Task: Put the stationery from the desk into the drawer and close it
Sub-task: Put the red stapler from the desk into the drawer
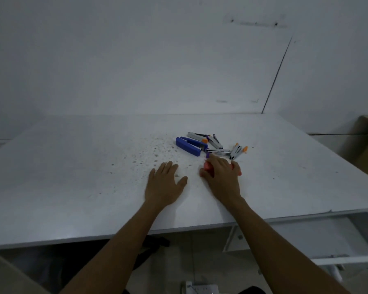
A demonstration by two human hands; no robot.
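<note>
Several staplers lie in a cluster on the white desk [72, 177]. A blue stapler [188, 145] is at the cluster's left, silver staplers with orange tips [236, 150] at the right, and another silver one [199, 136] behind. My right hand [220, 177] covers a red stapler [207, 166] just in front of the cluster, fingers curled around it. My left hand [165, 183] rests flat on the desk, palm down, fingers apart, holding nothing. The white drawer [306, 236] stands pulled out under the desk's right front edge and looks empty.
A cardboard box [365, 141] stands beyond the desk's right edge. A white wall rises behind the desk. Dark specks dot the desk surface left of the staplers. A white power strip [200, 288] lies on the floor below.
</note>
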